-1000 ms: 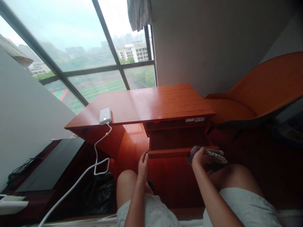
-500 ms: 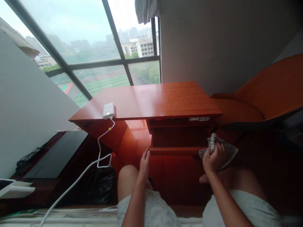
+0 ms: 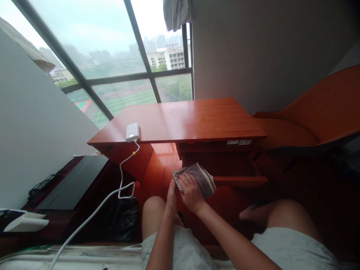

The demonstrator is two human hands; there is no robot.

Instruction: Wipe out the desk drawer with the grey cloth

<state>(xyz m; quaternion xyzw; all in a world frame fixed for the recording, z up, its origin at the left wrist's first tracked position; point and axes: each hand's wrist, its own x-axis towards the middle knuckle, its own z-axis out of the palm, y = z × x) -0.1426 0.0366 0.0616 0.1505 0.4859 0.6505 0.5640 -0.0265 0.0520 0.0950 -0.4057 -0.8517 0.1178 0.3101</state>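
Observation:
My right hand [image 3: 192, 191] presses a folded grey-brown cloth [image 3: 202, 180] with pale edges over the left end of the drawer front. Its fingers lie bent across the cloth. At the same corner, my left hand [image 3: 171, 197] grips the left end of the drawer, its fingertips partly hidden beside the cloth. The pulled-out drawer [image 3: 242, 181] sits under the right part of a reddish wooden desk [image 3: 180, 123]; its front panel shows to the right of the cloth.
A white power bank [image 3: 132, 132] lies at the desk's left front edge, its white cable [image 3: 92, 212] trailing down left. An orange chair [image 3: 317, 112] stands at right. A black plastic bag [image 3: 125, 221] lies by my left knee. A large window [image 3: 112, 52] is behind the desk.
My right hand has carried the cloth leftward from the drawer front's right end to its left end. My left hand has stayed at the left corner. The view has shifted slightly.

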